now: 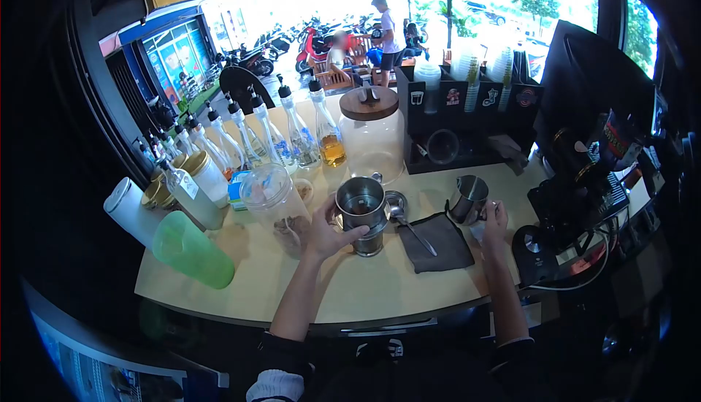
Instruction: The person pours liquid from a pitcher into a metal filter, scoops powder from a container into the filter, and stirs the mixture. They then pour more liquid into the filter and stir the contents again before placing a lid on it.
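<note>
My left hand [330, 232] is wrapped round a metal coffee drip filter [362, 201], thumb across its front. The filter is upright, with dark contents inside, and sits on a small vessel [369, 245] that my hand partly hides. My right hand [494, 223] grips the handle of a steel milk pitcher [468, 197], which stands tilted at the edge of a dark folded cloth [436, 245]. A metal spoon [422, 238] lies on that cloth, beside a round metal lid [396, 201]. Left of my left hand is a clear plastic jar [270, 192] with brown contents.
A green tumbler [193, 250] leans at the counter's left. Pump bottles [299, 135] line the back edge, next to a wooden-lidded glass jar [371, 139]. A black cup organizer [467, 121] stands at back right, a black machine [566, 183] at far right. People are outside.
</note>
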`<move>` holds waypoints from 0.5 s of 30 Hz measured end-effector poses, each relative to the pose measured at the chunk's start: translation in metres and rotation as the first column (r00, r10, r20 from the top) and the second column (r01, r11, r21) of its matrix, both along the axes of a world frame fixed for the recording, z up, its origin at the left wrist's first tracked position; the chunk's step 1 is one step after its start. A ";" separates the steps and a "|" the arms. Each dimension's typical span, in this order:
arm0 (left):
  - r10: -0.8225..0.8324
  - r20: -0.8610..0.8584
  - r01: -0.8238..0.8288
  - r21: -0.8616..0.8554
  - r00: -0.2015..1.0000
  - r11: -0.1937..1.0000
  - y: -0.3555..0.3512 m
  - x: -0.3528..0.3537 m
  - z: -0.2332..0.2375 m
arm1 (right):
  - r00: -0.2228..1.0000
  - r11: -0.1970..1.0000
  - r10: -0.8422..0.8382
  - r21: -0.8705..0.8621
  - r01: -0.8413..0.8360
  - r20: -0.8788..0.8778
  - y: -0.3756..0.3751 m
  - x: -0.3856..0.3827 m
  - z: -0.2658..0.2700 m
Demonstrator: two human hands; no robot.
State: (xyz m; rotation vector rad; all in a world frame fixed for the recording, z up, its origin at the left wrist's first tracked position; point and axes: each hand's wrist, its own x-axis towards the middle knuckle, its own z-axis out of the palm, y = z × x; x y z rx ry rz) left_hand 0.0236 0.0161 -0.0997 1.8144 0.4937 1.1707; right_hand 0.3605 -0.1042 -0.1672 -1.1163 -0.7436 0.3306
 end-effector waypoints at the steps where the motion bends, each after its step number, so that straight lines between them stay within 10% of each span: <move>1: -0.009 0.017 0.009 0.018 1.000 1.000 -0.001 0.001 0.000 | 1.000 0.999 0.003 0.042 -0.002 -0.026 0.000 0.001 -0.001; 15: 0.028 -0.011 -0.027 0.046 1.000 0.999 -0.004 0.001 -0.006 | 0.912 0.910 0.398 0.085 -0.406 0.101 0.010 -0.046 0.135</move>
